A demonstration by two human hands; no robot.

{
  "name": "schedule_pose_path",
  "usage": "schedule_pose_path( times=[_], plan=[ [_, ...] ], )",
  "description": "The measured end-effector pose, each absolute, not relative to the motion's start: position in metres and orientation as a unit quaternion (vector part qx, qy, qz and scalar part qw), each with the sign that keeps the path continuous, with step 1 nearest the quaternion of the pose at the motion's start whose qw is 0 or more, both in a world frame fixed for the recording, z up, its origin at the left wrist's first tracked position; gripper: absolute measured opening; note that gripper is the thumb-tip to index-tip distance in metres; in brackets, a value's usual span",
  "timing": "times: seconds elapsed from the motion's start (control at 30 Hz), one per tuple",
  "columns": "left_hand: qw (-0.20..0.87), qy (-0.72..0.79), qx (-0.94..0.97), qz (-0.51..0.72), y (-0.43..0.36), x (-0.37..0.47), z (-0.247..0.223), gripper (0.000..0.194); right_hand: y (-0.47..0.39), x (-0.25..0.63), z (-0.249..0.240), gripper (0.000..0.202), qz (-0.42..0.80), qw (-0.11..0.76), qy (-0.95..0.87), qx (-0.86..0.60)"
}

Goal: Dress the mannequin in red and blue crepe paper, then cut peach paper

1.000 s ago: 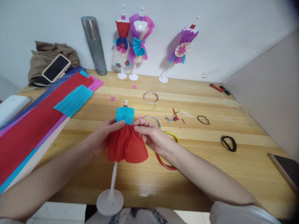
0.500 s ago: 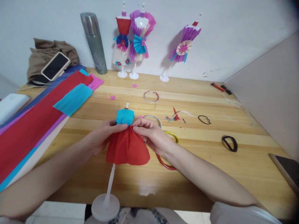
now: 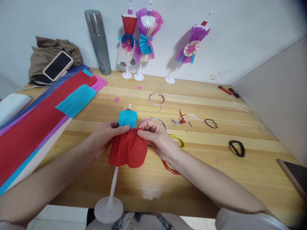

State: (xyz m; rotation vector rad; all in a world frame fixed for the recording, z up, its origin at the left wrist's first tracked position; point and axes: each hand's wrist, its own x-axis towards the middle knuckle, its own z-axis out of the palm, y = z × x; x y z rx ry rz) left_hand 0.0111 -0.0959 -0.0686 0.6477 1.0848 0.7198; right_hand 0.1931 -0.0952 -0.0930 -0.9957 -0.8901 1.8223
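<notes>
A small dress-form stand (image 3: 112, 188) leans over the near table edge, its round white base toward me. Blue crepe paper (image 3: 128, 118) wraps its bodice, and a gathered red paper skirt (image 3: 129, 150) hangs from the waist. My left hand (image 3: 107, 134) is closed at the left of the waist, thumb pressed on the top of the skirt and fingers behind, partly hidden. With thumb and fingertips my right hand (image 3: 155, 135) pinches the skirt's upper right edge. Behind the right hand and wrist are tape rolls: a white one (image 3: 159, 121), a yellow one (image 3: 178, 140) and a red one (image 3: 169, 167).
Three decorated dress forms (image 3: 146, 44) stand by the wall beside a steel flask (image 3: 98, 43). Long crepe paper strips (image 3: 43, 124) cover the left side, with a phone (image 3: 58, 66) behind. Paper scraps (image 3: 181, 119), a clear ring (image 3: 156, 98) and black bands (image 3: 237, 148) lie to the right.
The red skirt's right side has drawn inward, so the skirt looks narrower. Both hands keep hold at the waist, and the whole view has shifted slightly.
</notes>
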Motion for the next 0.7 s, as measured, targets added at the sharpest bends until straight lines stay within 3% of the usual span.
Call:
schedule_pose_path(
  times=[0.7],
  plan=[
    [0.748, 0.483, 0.281, 0.358, -0.1001, 0.0105, -0.068, 0.019, -0.0927, 0.1971, -0.0849, 0.018, 0.687, 0.43, -0.369, -0.454]
  ],
)
